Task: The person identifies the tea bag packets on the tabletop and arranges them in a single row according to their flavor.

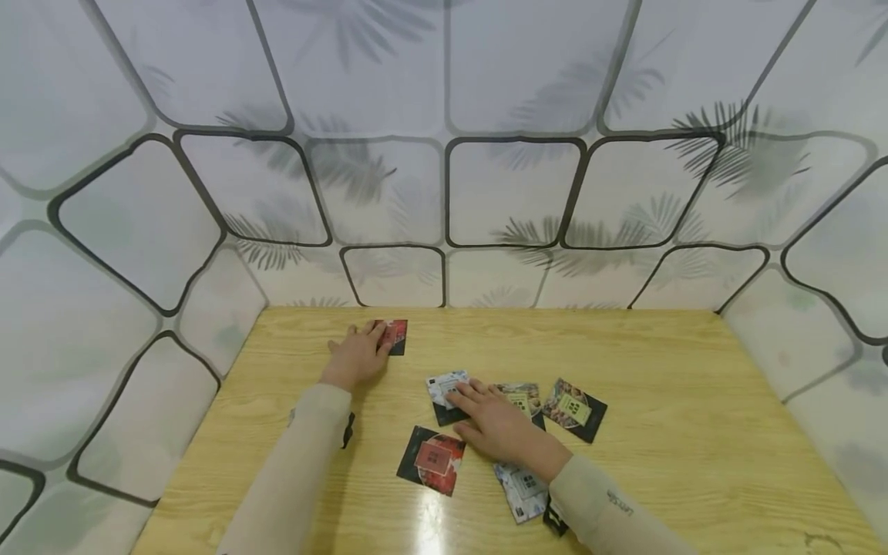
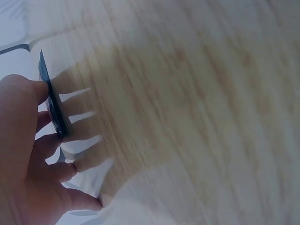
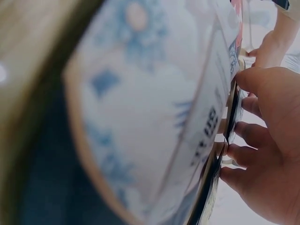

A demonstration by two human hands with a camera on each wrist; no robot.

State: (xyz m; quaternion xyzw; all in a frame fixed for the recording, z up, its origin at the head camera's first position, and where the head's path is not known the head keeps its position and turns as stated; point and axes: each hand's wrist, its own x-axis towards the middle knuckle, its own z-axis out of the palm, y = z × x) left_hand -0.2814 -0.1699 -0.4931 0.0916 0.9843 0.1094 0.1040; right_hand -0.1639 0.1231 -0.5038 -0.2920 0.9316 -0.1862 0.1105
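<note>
At the far left of the table, my left hand lies with spread fingers on a flat square red-and-black card. Seen nearly edge-on in the left wrist view, that card has the thumb against it. My right hand reaches over the middle, its fingertips on a blue-and-white card. Partly hidden behind this hand is a card with a yellow-green label. Below the right wrist lies another blue-and-white card, which looms large in the right wrist view.
A second red-and-black card lies between the forearms, nearer the front. Right of the right hand sits another card with a yellow-green label. Patterned fabric walls enclose the wooden table at the back and sides.
</note>
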